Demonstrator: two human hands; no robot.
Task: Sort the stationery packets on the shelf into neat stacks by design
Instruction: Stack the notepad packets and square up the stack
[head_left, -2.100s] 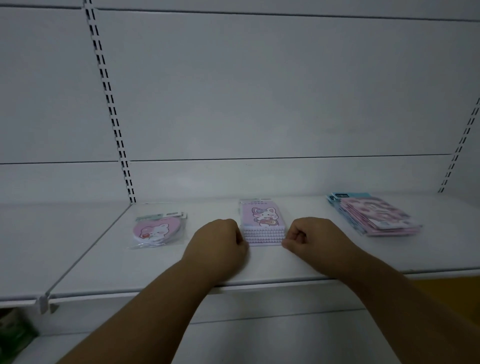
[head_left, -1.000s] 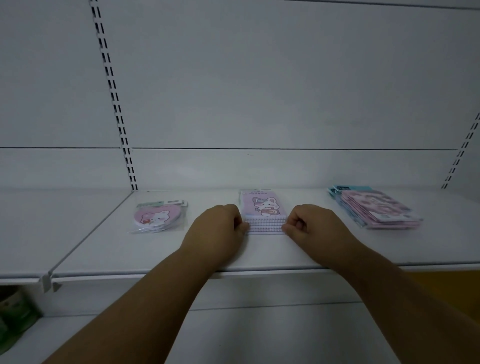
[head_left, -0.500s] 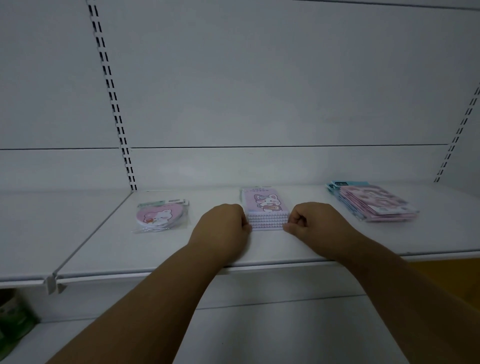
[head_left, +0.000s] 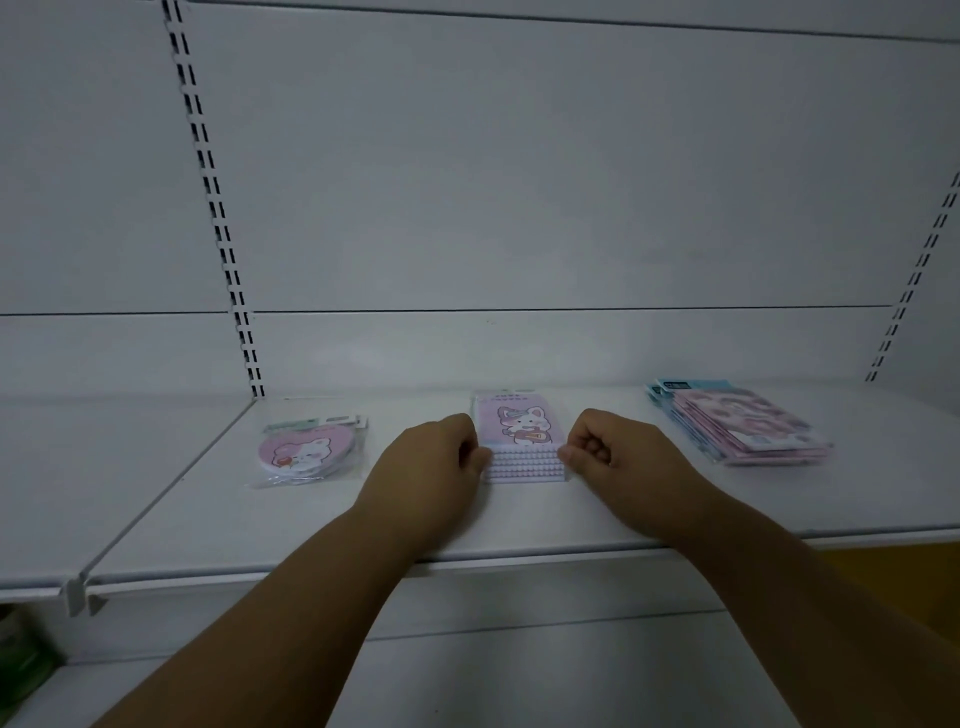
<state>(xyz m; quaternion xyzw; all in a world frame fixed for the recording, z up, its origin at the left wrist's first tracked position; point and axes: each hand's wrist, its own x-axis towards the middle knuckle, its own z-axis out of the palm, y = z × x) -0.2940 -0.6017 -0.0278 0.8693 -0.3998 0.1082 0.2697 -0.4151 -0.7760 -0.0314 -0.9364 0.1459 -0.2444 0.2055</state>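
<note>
From the head camera, both forearms reach over the white shelf (head_left: 519, 525) edge, the left hand (head_left: 431, 467) and right hand (head_left: 623, 457) curled into loose fists, pinching opposite sides of the lilac bunny notepad stack (head_left: 521, 441) lying mid-shelf between them.

Left hand (head_left: 434, 462): curled in a loose fist, knuckles up.
Right hand (head_left: 621, 457): curled the same way.
Arms: both stretched forward.

On the shelf (head_left: 519, 525), the middle stack (head_left: 521, 441) sits between both hands; the heart packets (head_left: 306, 449) lie at nine o'clock, the flat stack (head_left: 743, 426) at three
</note>
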